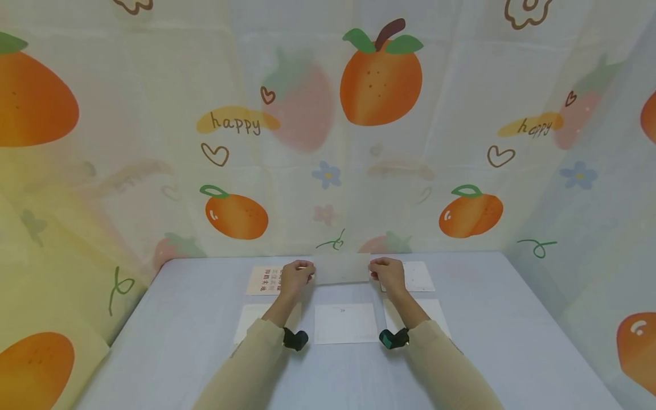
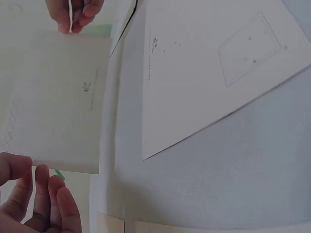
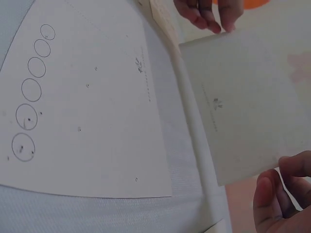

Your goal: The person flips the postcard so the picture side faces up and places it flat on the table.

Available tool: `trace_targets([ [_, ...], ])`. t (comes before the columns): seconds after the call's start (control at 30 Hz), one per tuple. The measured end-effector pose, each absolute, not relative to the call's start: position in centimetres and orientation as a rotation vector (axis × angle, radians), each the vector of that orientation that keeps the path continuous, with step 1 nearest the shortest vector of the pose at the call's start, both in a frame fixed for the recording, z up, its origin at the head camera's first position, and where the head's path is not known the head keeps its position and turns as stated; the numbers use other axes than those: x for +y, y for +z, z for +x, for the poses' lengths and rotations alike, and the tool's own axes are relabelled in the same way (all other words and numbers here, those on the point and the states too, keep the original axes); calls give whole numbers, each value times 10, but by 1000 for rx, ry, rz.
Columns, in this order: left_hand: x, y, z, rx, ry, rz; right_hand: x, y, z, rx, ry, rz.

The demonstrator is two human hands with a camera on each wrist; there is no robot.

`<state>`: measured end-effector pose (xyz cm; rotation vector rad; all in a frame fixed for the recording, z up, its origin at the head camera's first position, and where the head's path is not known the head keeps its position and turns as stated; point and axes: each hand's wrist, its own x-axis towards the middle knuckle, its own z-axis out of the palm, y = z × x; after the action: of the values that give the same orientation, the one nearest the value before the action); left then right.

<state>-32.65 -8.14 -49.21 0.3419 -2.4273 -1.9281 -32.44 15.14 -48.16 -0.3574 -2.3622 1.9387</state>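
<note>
A blank-looking postcard (image 1: 341, 269) is held up off the table near its back edge. My left hand (image 1: 298, 276) pinches its left end between thumb and fingers, and my right hand (image 1: 388, 273) pinches the right end. In the left wrist view, small print and an emblem show on the held postcard (image 2: 58, 107), with a faint row of circles. Beneath my arms lie more cards: a bottom middle card (image 1: 345, 324), a bottom left card (image 1: 252, 320) and a bottom right card (image 1: 431, 312), the outer two partly covered by the forearms.
Behind my left hand lies a card with reddish characters (image 1: 261, 280); beside my right hand is another pale card (image 1: 420, 277). The white table (image 1: 164, 341) ends at a fruit-printed curtain (image 1: 307, 216). Dark wrist cameras (image 1: 295, 340) sit at both cuffs.
</note>
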Motion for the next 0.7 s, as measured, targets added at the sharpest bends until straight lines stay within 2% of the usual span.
trace_targets([
  [0.4,-81,-492,-324,-2482,-1867,364,153,-485,-325,-2318,1941,-372],
  [0.7,-83,-491,-321,-2365,-1992,389,154,-487,-324,-2228,2031,-358],
])
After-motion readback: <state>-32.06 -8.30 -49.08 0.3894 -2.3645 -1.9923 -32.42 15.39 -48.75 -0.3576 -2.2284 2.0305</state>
